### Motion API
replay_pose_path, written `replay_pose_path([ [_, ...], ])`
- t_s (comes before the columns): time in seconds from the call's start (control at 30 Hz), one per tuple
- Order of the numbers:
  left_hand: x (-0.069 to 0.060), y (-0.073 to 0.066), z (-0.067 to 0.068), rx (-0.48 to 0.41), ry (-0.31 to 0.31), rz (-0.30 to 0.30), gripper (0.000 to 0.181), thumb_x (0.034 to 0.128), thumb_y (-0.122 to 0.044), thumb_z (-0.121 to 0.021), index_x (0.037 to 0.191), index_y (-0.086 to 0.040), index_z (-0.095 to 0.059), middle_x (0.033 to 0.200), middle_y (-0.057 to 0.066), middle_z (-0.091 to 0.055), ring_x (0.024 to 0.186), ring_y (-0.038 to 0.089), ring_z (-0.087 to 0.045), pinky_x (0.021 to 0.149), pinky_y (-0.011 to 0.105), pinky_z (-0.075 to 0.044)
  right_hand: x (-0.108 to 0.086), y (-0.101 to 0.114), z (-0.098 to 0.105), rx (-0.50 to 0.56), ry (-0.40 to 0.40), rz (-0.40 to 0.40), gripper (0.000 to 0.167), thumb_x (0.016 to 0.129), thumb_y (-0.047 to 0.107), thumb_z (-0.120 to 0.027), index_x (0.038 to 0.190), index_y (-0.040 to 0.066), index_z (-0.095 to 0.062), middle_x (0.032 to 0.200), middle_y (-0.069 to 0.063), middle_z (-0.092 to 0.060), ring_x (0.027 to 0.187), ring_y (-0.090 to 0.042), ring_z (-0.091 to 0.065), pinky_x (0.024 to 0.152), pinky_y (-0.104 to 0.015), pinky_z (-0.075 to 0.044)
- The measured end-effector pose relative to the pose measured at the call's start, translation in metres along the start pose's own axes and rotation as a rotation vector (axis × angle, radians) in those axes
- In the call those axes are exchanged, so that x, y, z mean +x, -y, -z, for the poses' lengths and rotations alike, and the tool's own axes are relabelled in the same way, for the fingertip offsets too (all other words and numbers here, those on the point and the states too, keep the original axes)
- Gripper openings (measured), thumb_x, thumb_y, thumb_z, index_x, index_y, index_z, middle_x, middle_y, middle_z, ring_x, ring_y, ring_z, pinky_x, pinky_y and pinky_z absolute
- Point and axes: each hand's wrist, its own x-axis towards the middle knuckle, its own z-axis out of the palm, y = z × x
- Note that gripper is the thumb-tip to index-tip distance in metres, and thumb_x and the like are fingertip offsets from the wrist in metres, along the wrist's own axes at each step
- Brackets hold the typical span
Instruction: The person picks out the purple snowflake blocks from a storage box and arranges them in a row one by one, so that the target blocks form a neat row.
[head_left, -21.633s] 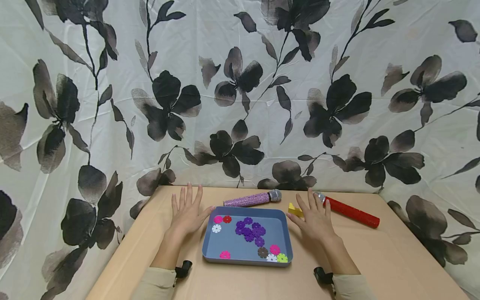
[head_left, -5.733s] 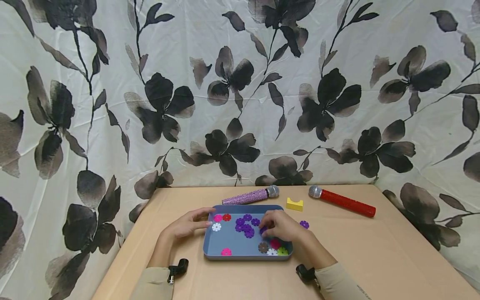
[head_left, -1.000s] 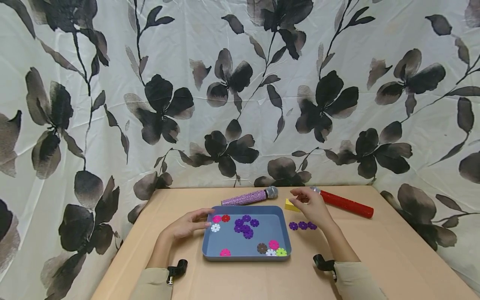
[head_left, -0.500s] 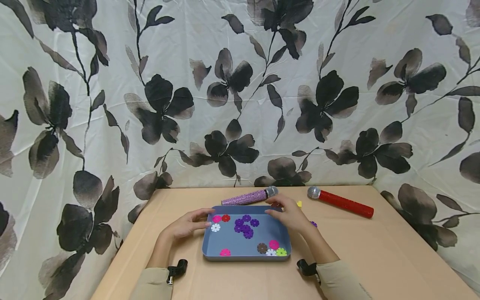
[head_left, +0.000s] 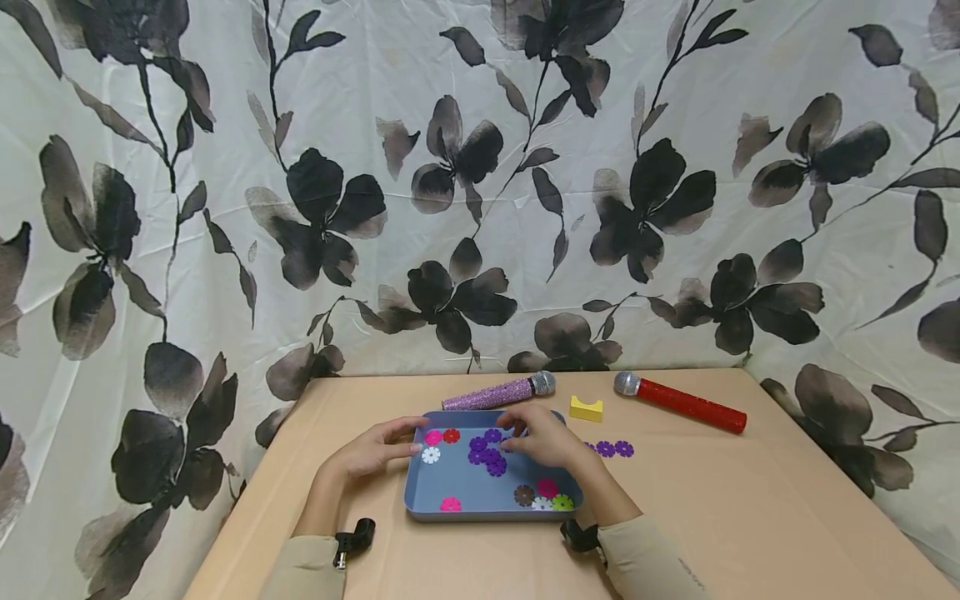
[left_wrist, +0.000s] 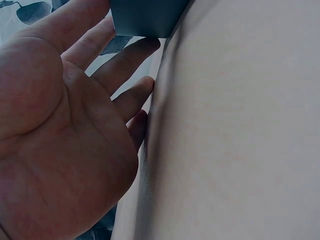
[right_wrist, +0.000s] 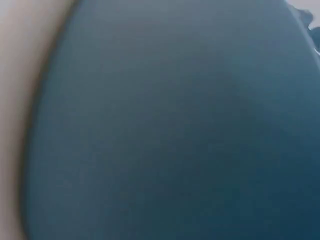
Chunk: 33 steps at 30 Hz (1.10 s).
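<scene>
A blue-grey tray (head_left: 465, 492) on the table holds several purple flower pieces (head_left: 487, 457), with pink, red, white, brown and lime ones near its corners. At its left edge rests my left hand (head_left: 375, 447), thumb and fingers by the rim; the left wrist view shows this hand (left_wrist: 75, 115) with extended fingers against the tray's side (left_wrist: 147, 20). Over the tray's right half is my right hand (head_left: 542, 435), fingers bent beside the purple pieces; whether it pinches one is unclear. The tray's surface (right_wrist: 170, 120) fills the right wrist view, without the hand.
Right of the tray, a row of purple flower pieces (head_left: 614, 449) lies partly behind my right hand. A yellow block (head_left: 586, 410), a purple glittery microphone (head_left: 491, 395) and a red microphone (head_left: 690, 406) lie behind. A floral cloth (head_left: 465, 208) hangs beyond the table.
My right hand has moved left from beside the yellow block to over the tray's purple pieces, uncovering the block and part of the purple row. The left hand has stayed at the tray's edge.
</scene>
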Motion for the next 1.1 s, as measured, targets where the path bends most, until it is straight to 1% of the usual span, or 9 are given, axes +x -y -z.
replay_pose_path([
  [0.13, -0.001, -0.001, -0.001, 0.003, 0.002, -0.006, 0.056, 0.1021, -0.031, -0.068, 0.153, -0.013, -0.051, 0.162, 0.017, -0.044, 0.151, 0.043, -0.039, 0.125, 0.062, -0.028, 0.003, 0.002, -0.016, 0.000, -0.003, -0.016, 0.019, 0.094, 0.012, -0.077, 0.111, 0.004, -0.074, 0.102, -0.008, -0.072, 0.086, -0.016, -0.061, 0.068, -0.024, -0.051],
  [0.2, -0.001, -0.001, -0.001, 0.001, 0.001, 0.002, 0.056, 0.1019, -0.030, -0.068, 0.153, -0.014, -0.051, 0.163, 0.016, -0.044, 0.151, 0.042, -0.039, 0.125, 0.061, -0.028, 0.003, 0.001, -0.024, 0.002, -0.005, -0.033, 0.015, 0.095, 0.013, -0.077, 0.107, 0.006, -0.074, 0.097, -0.003, -0.069, 0.083, -0.016, -0.060, 0.067, -0.024, -0.050],
  [0.27, -0.001, -0.002, -0.001, 0.001, 0.001, 0.002, 0.056, 0.1020, -0.029, -0.068, 0.153, -0.015, -0.052, 0.162, 0.016, -0.044, 0.151, 0.042, -0.038, 0.125, 0.061, -0.028, 0.003, -0.001, -0.030, 0.001, -0.003, -0.050, 0.012, 0.095, 0.014, -0.077, 0.106, 0.009, -0.074, 0.095, 0.001, -0.066, 0.081, -0.015, -0.059, 0.066, -0.024, -0.049],
  [0.37, 0.000, -0.001, -0.001, 0.005, 0.000, -0.001, 0.054, 0.1025, -0.027, -0.068, 0.153, -0.015, -0.052, 0.162, 0.016, -0.045, 0.151, 0.043, -0.038, 0.125, 0.062, -0.027, 0.003, -0.003, -0.035, 0.000, 0.006, -0.061, 0.011, 0.095, 0.016, -0.077, 0.104, 0.011, -0.074, 0.097, 0.001, -0.064, 0.082, -0.014, -0.056, 0.069, -0.027, -0.048],
  [0.6, -0.001, -0.001, -0.001, 0.004, -0.001, -0.006, 0.056, 0.1022, -0.029, -0.068, 0.153, -0.014, -0.051, 0.163, 0.017, -0.044, 0.152, 0.042, -0.038, 0.126, 0.061, -0.027, 0.005, -0.010, -0.040, -0.011, 0.028, -0.059, 0.008, 0.096, 0.016, -0.076, 0.103, 0.014, -0.073, 0.100, -0.001, -0.064, 0.085, -0.015, -0.052, 0.074, -0.029, -0.044],
  [0.8, -0.001, -0.002, 0.000, -0.007, 0.000, -0.005, 0.057, 0.1022, -0.030, -0.068, 0.154, -0.013, -0.051, 0.163, 0.018, -0.043, 0.152, 0.043, -0.037, 0.126, 0.061, -0.026, 0.005, -0.008, -0.039, -0.007, 0.050, -0.043, 0.005, 0.096, 0.011, -0.074, 0.100, 0.014, -0.072, 0.101, -0.001, -0.065, 0.087, -0.016, -0.052, 0.076, -0.030, -0.044],
  [0.9, -0.001, -0.001, 0.000, -0.007, 0.002, -0.014, 0.057, 0.1024, -0.029, -0.068, 0.154, -0.012, -0.050, 0.163, 0.019, -0.042, 0.152, 0.043, -0.037, 0.126, 0.062, -0.026, 0.005, -0.007, -0.039, -0.004, 0.047, -0.041, 0.006, 0.095, 0.009, -0.075, 0.098, 0.014, -0.072, 0.099, -0.001, -0.063, 0.085, -0.015, -0.052, 0.074, -0.029, -0.044],
  [1.1, 0.000, -0.001, -0.001, -0.019, 0.002, 0.002, 0.055, 0.1016, -0.027, -0.069, 0.153, -0.016, -0.052, 0.164, 0.015, -0.042, 0.153, 0.041, -0.036, 0.126, 0.060, -0.026, 0.004, -0.007, -0.039, 0.010, 0.023, -0.052, 0.008, 0.092, 0.006, -0.078, 0.096, 0.013, -0.074, 0.098, 0.000, -0.061, 0.083, -0.014, -0.053, 0.070, -0.026, -0.046],
])
